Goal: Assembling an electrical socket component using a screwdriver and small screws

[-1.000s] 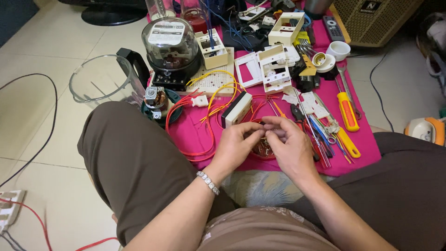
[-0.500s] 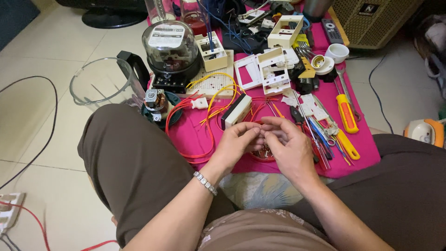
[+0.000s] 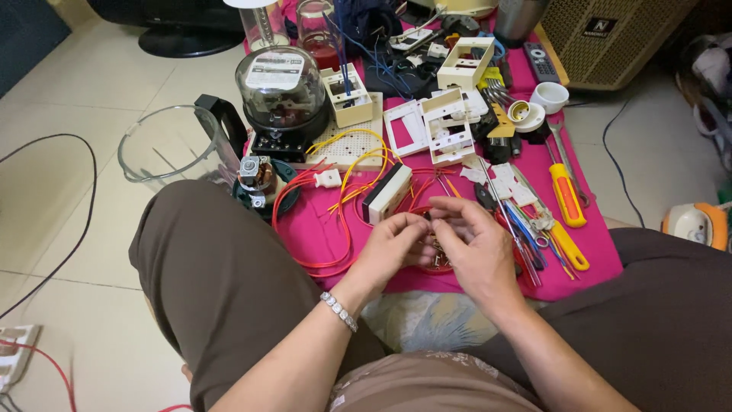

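Right, looks like a fiddly join step: both hands meet at frame centre over the pink cloth (image 3: 320, 229), working a small coppery wire bundle (image 3: 436, 255). Left hand (image 3: 393, 248) is curled, fingertips pinching it; right hand (image 3: 476, 244) is half-closed, thumb and forefinger on the same piece. Next move likely needs a steady two-finger twist. Red wires (image 3: 305, 221) loop just left.

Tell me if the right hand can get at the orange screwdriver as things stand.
Probably yes: the orange screwdriver lies uncovered on the pink cloth just beyond the right hand, though its fingers are busy with a small part.
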